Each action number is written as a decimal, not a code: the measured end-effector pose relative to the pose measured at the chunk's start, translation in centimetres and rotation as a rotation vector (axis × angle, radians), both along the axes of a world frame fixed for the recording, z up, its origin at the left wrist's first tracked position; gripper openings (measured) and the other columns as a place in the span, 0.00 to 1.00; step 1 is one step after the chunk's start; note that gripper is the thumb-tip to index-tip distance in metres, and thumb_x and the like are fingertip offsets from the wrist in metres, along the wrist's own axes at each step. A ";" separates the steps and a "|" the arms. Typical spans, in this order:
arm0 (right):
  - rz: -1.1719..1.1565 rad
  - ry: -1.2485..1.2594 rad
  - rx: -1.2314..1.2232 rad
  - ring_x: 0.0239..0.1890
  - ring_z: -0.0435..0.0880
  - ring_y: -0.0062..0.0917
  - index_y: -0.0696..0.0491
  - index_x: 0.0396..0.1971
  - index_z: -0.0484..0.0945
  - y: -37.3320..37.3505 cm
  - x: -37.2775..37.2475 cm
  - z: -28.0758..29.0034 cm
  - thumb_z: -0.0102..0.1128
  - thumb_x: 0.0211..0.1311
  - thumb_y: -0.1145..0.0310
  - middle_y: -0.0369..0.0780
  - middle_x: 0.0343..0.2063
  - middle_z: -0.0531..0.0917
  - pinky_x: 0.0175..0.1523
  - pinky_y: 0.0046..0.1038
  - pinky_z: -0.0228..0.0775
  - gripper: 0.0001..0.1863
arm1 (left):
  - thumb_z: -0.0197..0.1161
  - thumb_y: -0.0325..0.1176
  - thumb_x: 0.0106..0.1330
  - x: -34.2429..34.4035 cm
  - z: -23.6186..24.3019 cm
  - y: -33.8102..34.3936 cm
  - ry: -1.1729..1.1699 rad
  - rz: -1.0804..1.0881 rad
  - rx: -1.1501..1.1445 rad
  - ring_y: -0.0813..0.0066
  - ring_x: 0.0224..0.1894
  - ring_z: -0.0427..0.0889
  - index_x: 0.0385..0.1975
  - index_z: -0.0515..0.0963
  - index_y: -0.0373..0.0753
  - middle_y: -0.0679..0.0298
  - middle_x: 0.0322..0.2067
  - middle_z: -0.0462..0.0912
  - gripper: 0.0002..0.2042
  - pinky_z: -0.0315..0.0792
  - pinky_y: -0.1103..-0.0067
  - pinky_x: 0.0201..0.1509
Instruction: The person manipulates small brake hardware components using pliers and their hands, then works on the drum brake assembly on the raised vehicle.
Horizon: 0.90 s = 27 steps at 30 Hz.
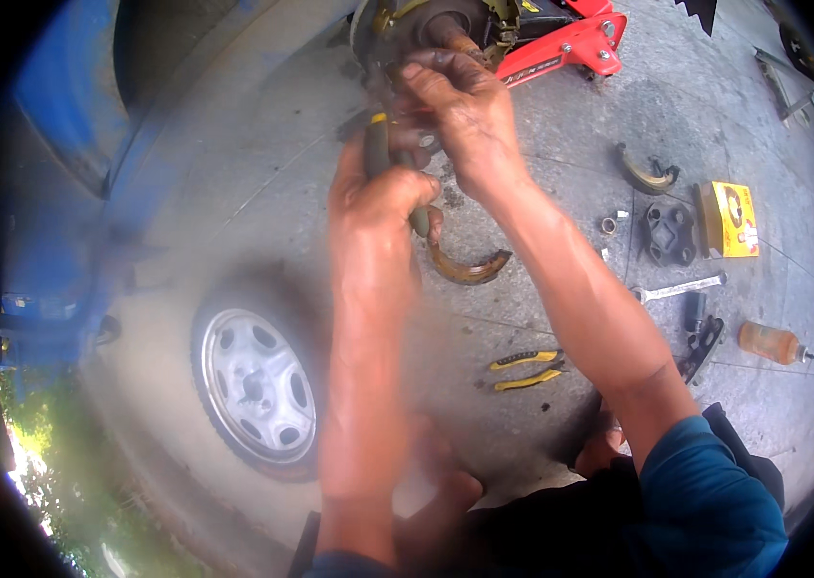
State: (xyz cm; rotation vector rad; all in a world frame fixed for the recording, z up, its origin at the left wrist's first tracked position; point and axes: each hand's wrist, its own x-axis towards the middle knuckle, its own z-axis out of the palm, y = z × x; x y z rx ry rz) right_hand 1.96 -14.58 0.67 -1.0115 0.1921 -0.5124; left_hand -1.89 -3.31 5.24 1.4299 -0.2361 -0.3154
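My left hand (pixel 383 197) is closed around a hand tool with a dark grip (pixel 378 149) and a yellow end; its working end is hidden, so I cannot tell its exact kind. Up at the wheel hub (pixel 426 24), with its worn brake parts, my right hand (pixel 465 111) is pinched closed by the lower edge. What its fingertips hold, if anything, is too small and covered to make out. A rusty curved brake shoe (pixel 469 270) lies on the floor below my hands.
A red floor jack (pixel 566 48) stands beside the hub. A wheel (pixel 258 385) lies at left. Rightward are another brake shoe (pixel 647 173), a yellow box (pixel 729 220), a dark hub-like part (pixel 669 234), a wrench (pixel 681 288), yellow-handled pliers (pixel 527 369) and a bottle (pixel 771 342).
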 end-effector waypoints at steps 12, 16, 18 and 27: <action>-0.571 -0.180 -1.708 0.35 0.77 0.34 0.55 0.29 0.80 -6.9 0.1 4.2 0.63 0.52 0.63 0.40 0.27 0.79 0.41 0.35 0.70 0.11 | 0.53 0.26 0.49 0.8 1.5 -1.9 0.074 0.054 0.001 0.75 0.26 0.69 0.36 0.71 0.35 0.60 0.31 0.72 0.13 0.66 0.79 0.24; -0.338 -0.103 -1.799 0.38 0.76 0.37 0.54 0.28 0.81 -8.6 1.6 4.6 0.62 0.51 0.61 0.42 0.29 0.80 0.44 0.36 0.67 0.11 | 0.52 0.25 0.51 0.3 1.9 -3.0 0.155 0.128 0.081 0.76 0.28 0.72 0.39 0.71 0.33 0.59 0.32 0.73 0.14 0.68 0.78 0.24; -0.303 -0.083 -1.744 0.41 0.76 0.36 0.53 0.30 0.81 -8.2 1.8 4.1 0.62 0.52 0.59 0.40 0.31 0.81 0.47 0.36 0.68 0.13 | 0.53 0.25 0.51 0.3 1.6 -3.3 0.141 0.144 0.070 0.76 0.26 0.72 0.37 0.72 0.33 0.60 0.33 0.73 0.12 0.68 0.78 0.24; -0.135 0.052 -1.423 0.43 0.77 0.36 0.50 0.34 0.83 -6.7 2.7 3.6 0.62 0.51 0.59 0.40 0.35 0.83 0.51 0.34 0.68 0.13 | 0.52 0.27 0.54 -0.5 0.8 -6.8 -0.250 0.208 0.339 0.74 0.20 0.70 0.29 0.74 0.34 0.59 0.35 0.71 0.07 0.66 0.77 0.23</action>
